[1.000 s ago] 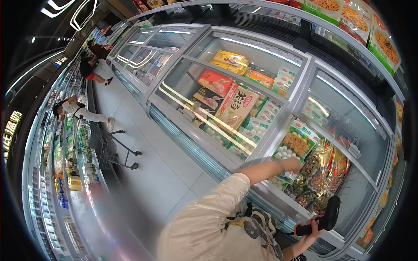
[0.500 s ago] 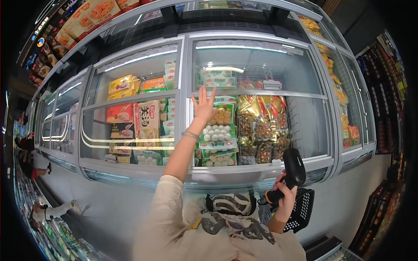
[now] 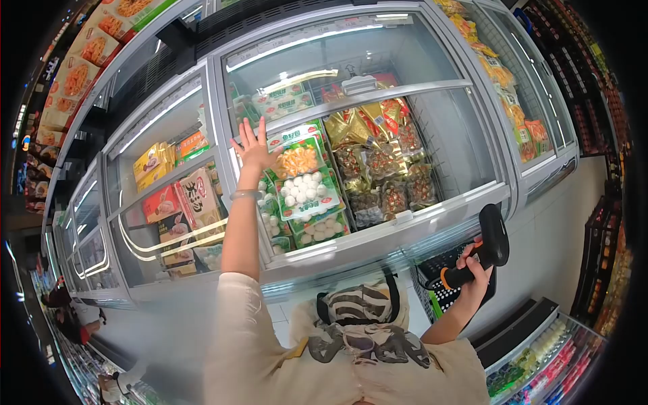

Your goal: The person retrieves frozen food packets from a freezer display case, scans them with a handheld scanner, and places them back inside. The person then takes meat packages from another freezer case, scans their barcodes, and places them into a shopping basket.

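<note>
Head view showed the left hand (image 3: 255,155) over the freezer (image 3: 337,247), its fingers spread wide, pointing away from the body, and holding nothing. Whether the fingertips touched the glass could not be told. A bracelet (image 3: 247,194) circled the wrist behind those fingers.

Just to the right of the left fingers lay a green-edged pack of yellow pieces (image 3: 298,160). A pack of white balls (image 3: 308,192) lay nearer the body from them, with another white-ball pack (image 3: 320,229) nearer still. Farther right of the same fingers were gold bags (image 3: 358,126) and dark mixed bags (image 3: 364,162). To their left, past the freezer's divider, a red box (image 3: 160,204) showed under glass.

The right hand (image 3: 474,268) had its fingers curled around the grip of a black scanner (image 3: 494,236), whose wide head rose beyond the fingers, outside the freezer. An orange ring (image 3: 444,277) marked the grip's end, to the left of those fingers. Below and around them, a black basket (image 3: 440,294) was partly hidden by the hand and scanner.
</note>
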Demonstrator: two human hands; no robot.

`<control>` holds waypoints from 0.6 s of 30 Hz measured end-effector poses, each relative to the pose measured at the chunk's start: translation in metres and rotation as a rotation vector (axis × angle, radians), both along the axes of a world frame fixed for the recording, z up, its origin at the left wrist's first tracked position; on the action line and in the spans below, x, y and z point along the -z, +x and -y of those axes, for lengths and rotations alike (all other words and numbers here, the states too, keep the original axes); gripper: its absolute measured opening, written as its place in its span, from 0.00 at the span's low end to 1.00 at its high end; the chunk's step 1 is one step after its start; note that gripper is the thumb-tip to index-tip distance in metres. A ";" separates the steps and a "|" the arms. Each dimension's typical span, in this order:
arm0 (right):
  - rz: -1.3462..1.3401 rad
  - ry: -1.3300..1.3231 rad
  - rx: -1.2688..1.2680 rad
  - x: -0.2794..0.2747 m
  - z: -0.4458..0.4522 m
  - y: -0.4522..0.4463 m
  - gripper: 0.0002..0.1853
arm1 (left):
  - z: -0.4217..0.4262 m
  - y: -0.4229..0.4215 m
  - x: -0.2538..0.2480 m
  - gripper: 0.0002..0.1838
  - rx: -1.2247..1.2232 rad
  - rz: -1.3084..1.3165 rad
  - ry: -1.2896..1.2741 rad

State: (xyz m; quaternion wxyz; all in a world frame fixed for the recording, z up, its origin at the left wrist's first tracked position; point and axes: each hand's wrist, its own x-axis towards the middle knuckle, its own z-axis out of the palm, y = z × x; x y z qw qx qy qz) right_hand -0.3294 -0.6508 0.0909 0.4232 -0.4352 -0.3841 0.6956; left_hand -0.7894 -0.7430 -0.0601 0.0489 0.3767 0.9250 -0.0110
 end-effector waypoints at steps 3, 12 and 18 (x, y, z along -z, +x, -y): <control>0.008 -0.014 0.035 -0.007 -0.010 0.024 0.25 | 0.000 -0.003 0.007 0.50 -0.015 -0.027 0.016; 0.336 0.054 -0.110 -0.037 -0.117 0.091 0.20 | -0.070 0.106 0.019 0.41 -0.042 -0.129 0.467; 0.535 0.143 -0.296 -0.039 -0.182 0.079 0.13 | -0.152 0.176 0.051 0.12 0.311 0.124 0.444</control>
